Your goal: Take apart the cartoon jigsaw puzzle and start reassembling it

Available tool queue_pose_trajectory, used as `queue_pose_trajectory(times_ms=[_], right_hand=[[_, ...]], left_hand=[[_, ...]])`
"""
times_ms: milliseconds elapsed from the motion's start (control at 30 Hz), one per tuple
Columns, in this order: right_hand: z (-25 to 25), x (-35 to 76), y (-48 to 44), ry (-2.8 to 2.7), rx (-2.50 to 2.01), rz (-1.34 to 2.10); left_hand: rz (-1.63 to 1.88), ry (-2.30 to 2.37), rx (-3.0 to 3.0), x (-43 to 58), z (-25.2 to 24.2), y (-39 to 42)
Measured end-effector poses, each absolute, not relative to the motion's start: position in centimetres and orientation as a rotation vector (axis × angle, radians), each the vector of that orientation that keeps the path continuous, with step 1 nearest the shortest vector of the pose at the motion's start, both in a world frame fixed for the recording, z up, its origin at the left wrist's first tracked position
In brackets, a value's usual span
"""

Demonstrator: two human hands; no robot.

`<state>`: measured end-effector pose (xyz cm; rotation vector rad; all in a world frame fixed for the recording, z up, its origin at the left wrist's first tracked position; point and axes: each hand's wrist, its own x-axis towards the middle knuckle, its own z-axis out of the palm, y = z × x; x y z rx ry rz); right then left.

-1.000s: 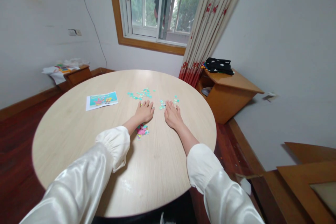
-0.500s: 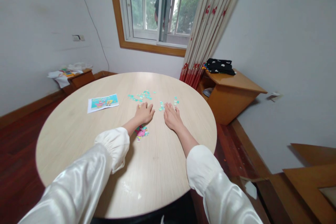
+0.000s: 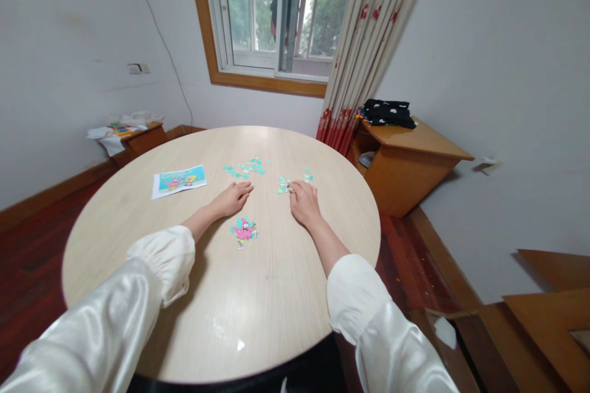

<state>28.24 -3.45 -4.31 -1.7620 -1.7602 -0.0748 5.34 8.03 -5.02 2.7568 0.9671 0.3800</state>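
My left hand [image 3: 234, 198] lies on the table with its fingers stretched out, holding nothing that I can see. Just nearer to me is a partly joined jigsaw puzzle [image 3: 244, 230] with a pink cartoon figure and turquoise edges. My right hand [image 3: 304, 199] has its fingers curled and pinched on a small, partly dark puzzle piece [image 3: 289, 186]. Loose turquoise pieces [image 3: 281, 185] lie just left of those fingertips. A few more pieces [image 3: 308, 175] are right behind the right hand. Beyond the left hand spreads a larger group of turquoise pieces [image 3: 249, 167].
A printed reference picture [image 3: 179, 181] rests at the left on the round wooden table [image 3: 271, 295]. Behind the table's right side stands a wooden cabinet [image 3: 401, 166] with folded black cloth [image 3: 389, 113] on top. Papers [image 3: 108, 135] lie on a low wooden stand at far left.
My left hand has drawn back to the left, uncovering the joined puzzle. The fingers of my right hand have gone from lying flat to curled and pinching a piece.
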Motion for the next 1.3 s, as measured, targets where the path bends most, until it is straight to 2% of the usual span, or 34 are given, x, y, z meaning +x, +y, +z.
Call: queue_pose_trajectory(times_ms=[267, 433, 733, 1133, 1300], right_hand=[[-4.3, 28.4, -3.4, -1.666, -1.811, -0.070], [-4.1, 28.5, -3.5, -1.570, -1.849, -0.055], [-4.4, 29.8, -2.8, -1.575, -1.830, 0.105], [-5.0, 30.9, -3.3, -1.638, -1.702, 0.208], [-4.9, 31.0, -3.6, -1.680, -1.711, 0.209]], left_hand=[[0.666, 1.041, 2.610, 4.7, -3.9, 7.1], [0.986, 1.217, 2.498, 3.4, -1.5, 2.3], [0.534, 0.976, 2.883, 2.2, -3.1, -8.3], [0.063, 1.093, 3.073, 7.6, -0.1, -9.8], [0.091, 1.135, 3.037, 8.2, -1.0, -10.1]])
